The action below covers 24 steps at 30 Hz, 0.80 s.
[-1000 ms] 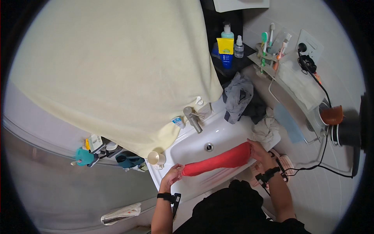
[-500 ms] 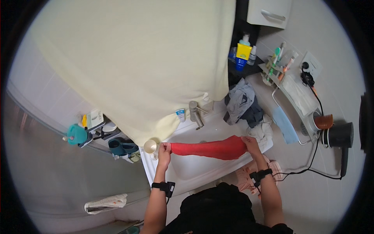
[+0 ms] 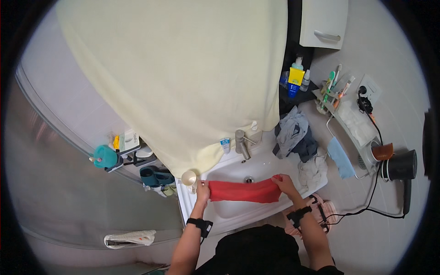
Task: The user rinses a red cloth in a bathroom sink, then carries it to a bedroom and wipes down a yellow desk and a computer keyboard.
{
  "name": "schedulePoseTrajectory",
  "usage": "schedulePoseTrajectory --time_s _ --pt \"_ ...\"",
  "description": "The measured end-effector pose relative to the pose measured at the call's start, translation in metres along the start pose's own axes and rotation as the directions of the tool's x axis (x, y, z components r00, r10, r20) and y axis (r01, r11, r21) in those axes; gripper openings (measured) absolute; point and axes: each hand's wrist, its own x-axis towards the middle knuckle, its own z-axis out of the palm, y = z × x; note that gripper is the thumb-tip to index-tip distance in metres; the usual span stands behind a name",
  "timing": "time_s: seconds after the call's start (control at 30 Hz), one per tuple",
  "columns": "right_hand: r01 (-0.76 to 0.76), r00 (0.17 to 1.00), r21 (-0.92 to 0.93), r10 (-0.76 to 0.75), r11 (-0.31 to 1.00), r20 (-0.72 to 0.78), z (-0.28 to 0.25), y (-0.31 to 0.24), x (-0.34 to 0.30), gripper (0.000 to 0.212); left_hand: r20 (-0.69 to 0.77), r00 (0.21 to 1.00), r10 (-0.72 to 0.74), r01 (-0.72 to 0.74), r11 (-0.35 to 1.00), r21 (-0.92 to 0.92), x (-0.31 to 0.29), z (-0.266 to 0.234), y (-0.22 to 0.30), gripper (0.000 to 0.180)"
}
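Right now, in the head view, I'm looking down at two bare hands that are stretching a red cloth [image 3: 244,191] over a white sink [image 3: 270,167]. The left hand [image 3: 203,191] is pinching the cloth's left end, and the right hand [image 3: 285,184] is pinching the top corner of its right end. The cloth is hanging flat between them, and the round drain [image 3: 249,179] is peeking out past its far edge. A cream cup [image 3: 189,178] is standing just beside the left hand, but I'm not able to tell if they are touching. Behind the cloth, a silver tap [image 3: 241,142] is leaning over the sink, and a small blue and white tube [image 3: 225,145] is standing near it. Past the right hand, a white cloth [image 3: 313,172] is lying crumpled on the sink's right end, and grey clothes [image 3: 293,130] are sitting in a heap behind it. A big pale yellow sheet [image 3: 183,82] is hanging down behind the tap. Black straps [image 3: 299,215] are circling both wrists.
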Motion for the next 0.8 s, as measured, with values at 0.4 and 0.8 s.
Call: schedulePoseTrajectory --time_s 0.4,0.8 --pt "0.124 0.932 -0.086 -0.146 0.989 -0.333 -0.014 -0.011 -0.017 0.039 -0.277 0.946 0.171 -0.085 0.951 0.296 -0.02 0.034 0.023 0.027" --pt "-0.089 0.986 -0.247 0.049 0.965 -0.162 -0.042 0.044 0.006 0.046 -0.108 0.985 0.137 -0.081 0.91 0.406 -0.007 0.035 -0.027 0.028"
